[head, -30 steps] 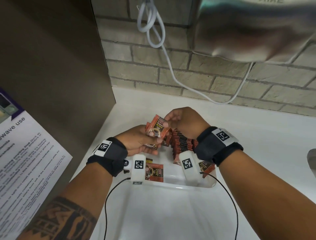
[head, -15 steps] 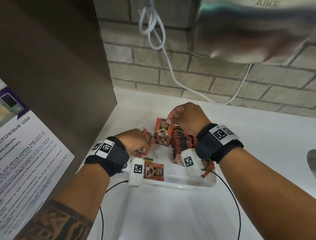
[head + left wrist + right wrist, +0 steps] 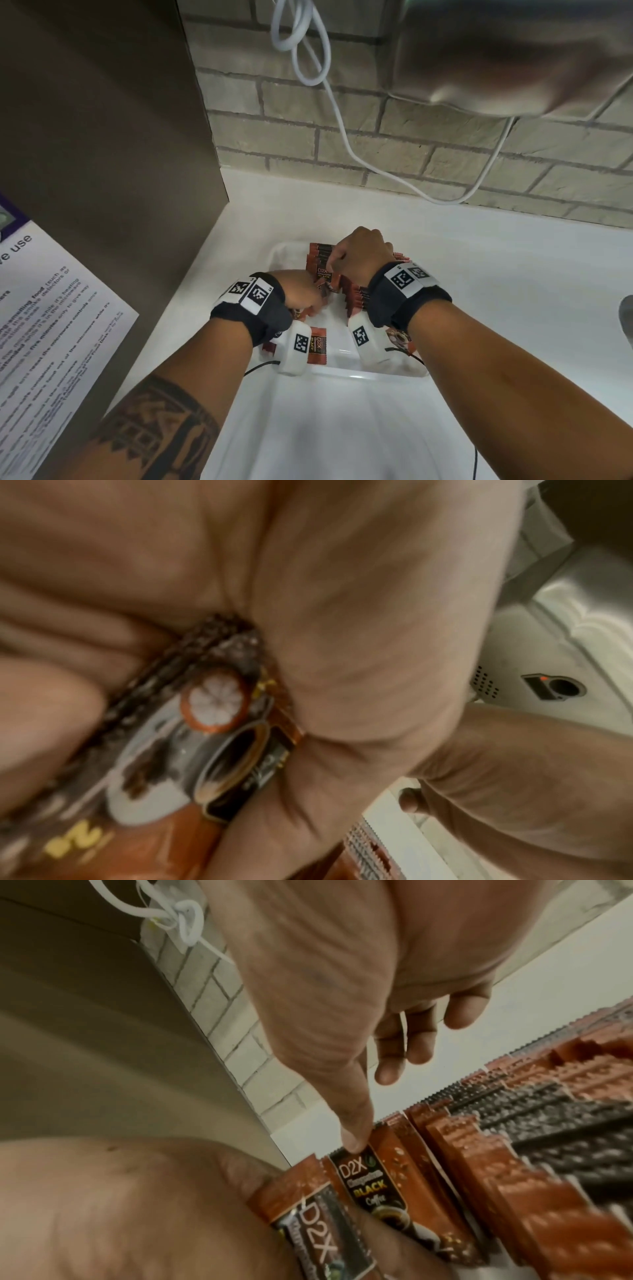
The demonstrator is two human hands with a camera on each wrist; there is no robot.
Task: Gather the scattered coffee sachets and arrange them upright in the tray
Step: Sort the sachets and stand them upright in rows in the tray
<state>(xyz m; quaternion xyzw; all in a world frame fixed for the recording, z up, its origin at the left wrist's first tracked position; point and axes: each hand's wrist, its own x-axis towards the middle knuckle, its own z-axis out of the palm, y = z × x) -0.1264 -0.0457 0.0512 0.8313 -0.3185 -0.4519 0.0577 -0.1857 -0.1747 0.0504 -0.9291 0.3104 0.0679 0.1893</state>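
Two hands are working inside one white tray (image 3: pixel 373 374) on a white counter (image 3: pixel 496 274). The row of upright sachets (image 3: pixel 356 298) is running diagonally thru the tray, packed too tight for an exact count; more than ten edges are showing in the right wrist view (image 3: pixel 514 1137). One flat sachet (image 3: pixel 317 349) is lying face up near the tray's front rim, and one more sachet (image 3: pixel 399 337) is peeking out under the right wrist at the front right corner.

The left hand (image 3: pixel 301 291) is gripping a few sachets (image 3: pixel 192 745), fingers curled round them; at least two show, exact no. unclear. The right hand (image 3: pixel 361 255) is sitting over the row's far end, thumb tip (image 3: pixel 354 1141) pressing the top edge of the front sachet (image 3: pixel 368 1183), other fingers loosely bent and holding nothing.

A brown cabinet wall (image 3: pixel 102 137) is crowding the left side w/ a printed notice (image 3: pixel 44 325) on it. A brick wall (image 3: pixel 342 144) is behind, w/ a white cable (image 3: pixel 329 102) hanging down it, and a metal appliance (image 3: pixel 513 51) is overhanging top right. Both forearms are covering the tray's front. Bare counter is lying open to the right and toward the back.
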